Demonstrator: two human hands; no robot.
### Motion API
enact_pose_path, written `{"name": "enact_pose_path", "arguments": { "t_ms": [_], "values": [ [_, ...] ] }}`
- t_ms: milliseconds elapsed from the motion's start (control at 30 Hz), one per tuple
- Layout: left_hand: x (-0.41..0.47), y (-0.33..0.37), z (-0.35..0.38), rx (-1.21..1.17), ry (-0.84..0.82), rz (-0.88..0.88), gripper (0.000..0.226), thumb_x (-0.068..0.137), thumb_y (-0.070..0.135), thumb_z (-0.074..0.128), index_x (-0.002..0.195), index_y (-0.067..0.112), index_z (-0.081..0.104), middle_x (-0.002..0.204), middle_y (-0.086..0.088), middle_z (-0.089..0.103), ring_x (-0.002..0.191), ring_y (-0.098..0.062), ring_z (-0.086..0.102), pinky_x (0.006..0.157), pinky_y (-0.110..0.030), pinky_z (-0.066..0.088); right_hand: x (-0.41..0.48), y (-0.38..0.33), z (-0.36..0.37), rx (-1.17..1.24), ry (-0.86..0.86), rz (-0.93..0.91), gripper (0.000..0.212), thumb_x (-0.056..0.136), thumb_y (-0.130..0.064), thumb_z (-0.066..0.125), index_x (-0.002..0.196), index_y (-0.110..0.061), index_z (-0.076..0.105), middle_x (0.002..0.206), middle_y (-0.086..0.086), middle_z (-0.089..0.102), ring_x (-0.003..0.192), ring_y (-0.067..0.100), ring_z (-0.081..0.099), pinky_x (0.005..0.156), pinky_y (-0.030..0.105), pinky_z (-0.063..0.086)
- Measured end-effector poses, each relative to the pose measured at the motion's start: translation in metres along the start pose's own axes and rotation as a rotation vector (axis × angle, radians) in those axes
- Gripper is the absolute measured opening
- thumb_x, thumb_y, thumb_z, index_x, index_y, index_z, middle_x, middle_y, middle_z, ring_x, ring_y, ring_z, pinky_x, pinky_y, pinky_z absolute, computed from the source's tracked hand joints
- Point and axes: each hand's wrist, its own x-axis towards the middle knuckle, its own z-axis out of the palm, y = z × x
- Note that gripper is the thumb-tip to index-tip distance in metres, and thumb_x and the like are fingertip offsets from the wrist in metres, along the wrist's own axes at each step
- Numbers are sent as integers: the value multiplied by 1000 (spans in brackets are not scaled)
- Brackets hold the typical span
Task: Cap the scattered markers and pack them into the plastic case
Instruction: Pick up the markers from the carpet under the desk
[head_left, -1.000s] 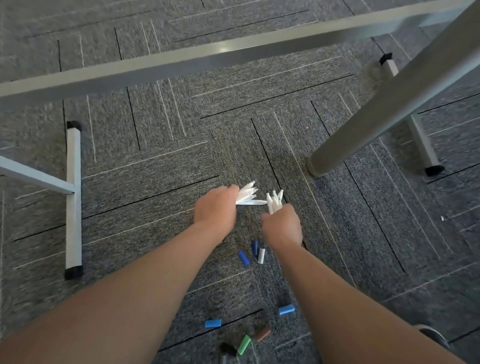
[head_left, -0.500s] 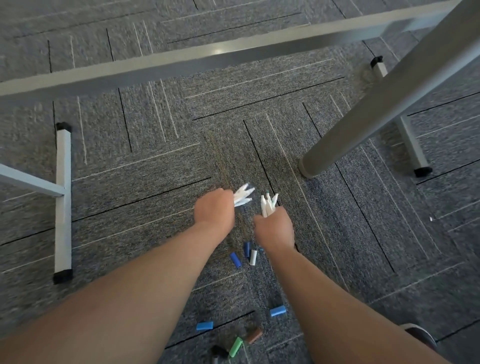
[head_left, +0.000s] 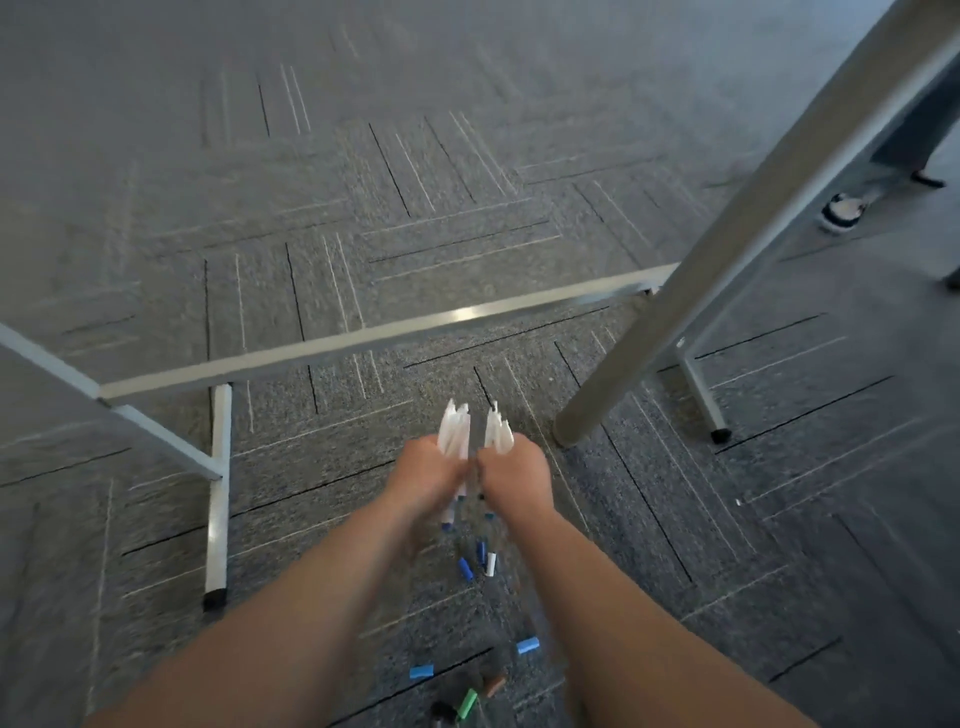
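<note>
Looking down on grey carpet (head_left: 467, 156) laid in tiles with thin dark and pale stripes; crossing it, a silver crossbar (head_left: 363, 338) meeting a white foot bar (head_left: 218, 493) with a black end cap at left; slanting down at right, a thick round grey leg (head_left: 727, 234). Showing at far upper right, a bystander's shoe (head_left: 844, 210); lying on the carpet at right, a tiny white scrap (head_left: 737, 502).

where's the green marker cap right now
In the head view, the small green plastic marker cap lies on the grey carpet at the bottom edge, between a black cap on its left and a brown cap on its right.
</note>
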Motion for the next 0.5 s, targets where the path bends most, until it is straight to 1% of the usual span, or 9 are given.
{"name": "enact_pose_path", "arguments": {
  "t_ms": [67,133,167,233,300,367,400,433,500],
  "values": [
    [-40,33,-18,19,17,58,8,88,12,63,91,5,65,81,-11,68,57,-17,59,44,-22,47,-38,-34,-31,-18,24,-52,16,89,-10,55,73,-14,56,66,0,56,53,13,50,47,25,42],
    [-89,65,-36,-14,35,92,8,84,9,63,86,2,66,80,-15,68,59,-22,59,52,-29,47,-86,-65,-61,-59,44,-110,13,91,-12,54,78,-13,55,68,0,54,55,14,50,41,21,36],
    [-114,81,-43,-34,40,123,8,84,9,64,84,1,65,79,-16,67,60,-23,59,54,-30,46,-109,-81,-77,-67,63,-150,13,91,-12,54,78,-13,54,68,0,53,57,15,50,41,23,33],
    [-164,112,-53,-64,3,188,10,84,13,69,86,4,66,78,-14,67,65,-25,60,56,-30,46,-159,-108,-106,-51,88,-224,12,91,-12,55,79,-14,55,70,-1,55,62,16,52,46,24,33],
    [-210,141,-61,-82,-18,263,10,83,18,71,82,10,65,72,-9,65,64,-23,59,55,-28,45,-202,-131,-132,7,125,-283,9,89,-12,55,80,-14,58,75,0,59,71,21,56,54,26,38],
    [-257,164,-63,-86,-34,353,7,83,13,67,77,14,64,68,-6,65,61,-21,60,55,-27,45,-247,-149,-161,84,168,-327,10,85,-10,55,77,-14,58,73,2,60,72,23,57,57,29,40],
    [-280,176,-61,-83,-53,385,7,82,11,65,77,15,64,67,-7,66,62,-22,63,56,-28,46,-268,-156,-178,104,197,-350,9,83,-8,55,76,-13,58,73,4,60,72,24,57,57,29,40],
    [-304,188,-58,-85,-69,421,3,79,12,65,77,14,65,68,-9,68,65,-26,67,57,-29,46,-289,-163,-195,113,229,-381,9,83,-7,54,77,-12,58,75,5,60,73,24,57,58,30,41],
    [-347,208,-52,-115,-101,487,10,70,16,65,80,13,68,72,-12,72,76,-31,73,56,-28,46,-328,-171,-231,118,276,-436,6,87,-9,54,83,-11,58,82,7,60,77,23,55,65,31,44]
  ]
}}
